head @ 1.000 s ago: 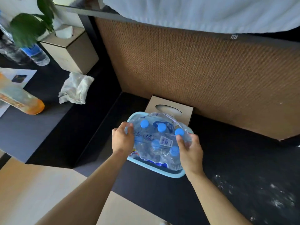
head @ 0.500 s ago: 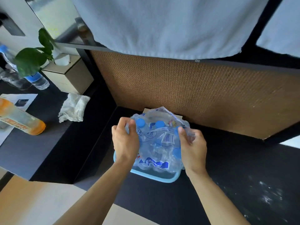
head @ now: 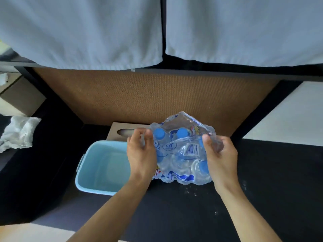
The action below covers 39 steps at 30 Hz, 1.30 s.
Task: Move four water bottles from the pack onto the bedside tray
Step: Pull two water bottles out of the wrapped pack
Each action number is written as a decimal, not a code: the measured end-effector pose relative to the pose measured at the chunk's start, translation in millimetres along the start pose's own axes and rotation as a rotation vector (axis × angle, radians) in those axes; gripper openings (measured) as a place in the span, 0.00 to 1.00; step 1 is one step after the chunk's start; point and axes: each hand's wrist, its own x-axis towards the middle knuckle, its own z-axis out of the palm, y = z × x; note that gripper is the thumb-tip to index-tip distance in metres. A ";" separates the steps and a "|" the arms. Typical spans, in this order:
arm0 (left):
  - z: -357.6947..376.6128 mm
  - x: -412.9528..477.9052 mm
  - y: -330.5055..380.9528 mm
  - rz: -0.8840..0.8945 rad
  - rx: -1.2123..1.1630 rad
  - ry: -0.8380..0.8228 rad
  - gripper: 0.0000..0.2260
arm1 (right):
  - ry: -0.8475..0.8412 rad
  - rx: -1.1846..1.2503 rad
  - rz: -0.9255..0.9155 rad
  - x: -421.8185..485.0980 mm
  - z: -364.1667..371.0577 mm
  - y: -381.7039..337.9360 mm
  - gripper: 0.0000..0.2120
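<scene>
One view only: head-worn wide-angle camera, looking forward and steeply down from above the person's own forearms. Near field: left hand (head: 141, 154) and right hand (head: 219, 157) at frame centre, close to the lens, arms entering from the bottom edge. Middle field: dark tabletop (head: 262, 180), pale blue plastic tub (head: 97, 172). Far field, facing side: woven tan panel (head: 148, 96) with white towels (head: 83, 32) hanging above it. Edges bend with lens distortion. No second view to share any part of the scene.
</scene>
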 end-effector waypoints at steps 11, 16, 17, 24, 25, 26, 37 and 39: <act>108.8 -50.8 -62.1 -0.117 0.065 -0.099 0.11 | -0.040 -0.147 0.110 46.3 -81.7 98.4 0.15; 123.8 -53.7 -71.6 -0.144 0.113 -0.132 0.11 | -0.068 -0.141 0.164 52.9 -89.1 123.5 0.16; 125.1 -53.0 -71.3 -0.141 0.120 -0.134 0.11 | -0.064 -0.136 0.165 54.2 -89.6 126.2 0.17; 124.3 -61.6 -71.1 -0.117 0.243 -0.236 0.05 | -0.068 -0.098 0.207 50.8 -96.2 129.5 0.17; 122.9 -62.7 -71.3 -0.135 0.241 -0.238 0.05 | -0.064 -0.098 0.215 49.5 -98.5 129.6 0.17; 120.9 -62.6 -71.5 -0.162 0.226 -0.235 0.05 | -0.066 -0.102 0.223 48.7 -100.5 129.9 0.16; 102.9 -60.1 -86.4 -0.269 0.197 -0.276 0.06 | -0.162 -0.141 0.280 37.6 -104.2 130.5 0.26; 103.0 -59.9 -87.2 -0.260 0.185 -0.286 0.05 | -0.162 -0.182 0.312 36.4 -103.3 128.4 0.30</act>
